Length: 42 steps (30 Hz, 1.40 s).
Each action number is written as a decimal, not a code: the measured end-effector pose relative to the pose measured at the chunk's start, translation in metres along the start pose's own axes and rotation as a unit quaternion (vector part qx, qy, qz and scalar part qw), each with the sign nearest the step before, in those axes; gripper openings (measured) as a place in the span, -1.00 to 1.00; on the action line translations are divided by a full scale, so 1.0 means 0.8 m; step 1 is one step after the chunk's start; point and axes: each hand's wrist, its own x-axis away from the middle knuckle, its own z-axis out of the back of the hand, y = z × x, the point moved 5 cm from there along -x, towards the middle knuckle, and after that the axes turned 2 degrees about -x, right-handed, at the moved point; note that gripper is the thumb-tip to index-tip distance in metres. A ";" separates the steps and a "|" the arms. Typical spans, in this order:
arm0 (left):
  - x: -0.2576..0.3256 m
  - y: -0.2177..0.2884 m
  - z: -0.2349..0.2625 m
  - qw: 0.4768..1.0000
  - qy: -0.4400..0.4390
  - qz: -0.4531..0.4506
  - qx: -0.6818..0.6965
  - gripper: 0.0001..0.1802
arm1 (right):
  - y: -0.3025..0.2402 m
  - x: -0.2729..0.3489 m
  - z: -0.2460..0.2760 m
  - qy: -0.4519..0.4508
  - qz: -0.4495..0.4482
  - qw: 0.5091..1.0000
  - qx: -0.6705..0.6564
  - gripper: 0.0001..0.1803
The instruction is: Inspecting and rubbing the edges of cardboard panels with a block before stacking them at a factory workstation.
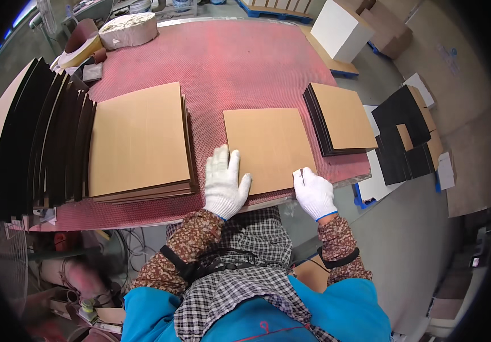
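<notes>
A single tan wooden panel (pixel 271 145) lies flat on the red mesh-textured tabletop (pixel 217 57), close to the front edge. My left hand (pixel 223 185), in a white knit glove, rests at the panel's lower left side with fingers stretched out and thumb apart. At the panel's near right corner, my gloved right hand (pixel 314 192) is closed in a pinch. A small pale piece with a dark edge shows at its fingertips, too small to name. Left of the panel sits a stack of tan panels with dark edges (pixel 140 139); a smaller stack (pixel 345 118) lies to its right.
Many dark panels (pixel 40 137) stand leaning in a row at the far left. Behind them are rolls of abrasive-looking material (pixel 80 45) and a wrapped oval bundle (pixel 128 30). Beyond the table's right edge, black panels (pixel 405 134) and a white block (pixel 341 31) sit on pallets.
</notes>
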 end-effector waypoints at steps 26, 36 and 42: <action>0.005 -0.003 0.002 1.000 -0.027 0.001 -0.005 -0.24 | 0.008 -0.131 -0.019 -0.008 -0.048 0.997 -0.058 -0.68; 0.003 -0.004 -0.002 1.000 -0.027 0.001 -0.008 -0.23 | -0.039 0.003 0.021 -0.078 -0.057 0.994 -0.054 -0.65; 0.002 -0.001 0.003 0.999 -0.032 0.003 0.000 -0.23 | -0.040 -0.038 0.002 -0.021 -0.006 0.999 -0.040 -0.70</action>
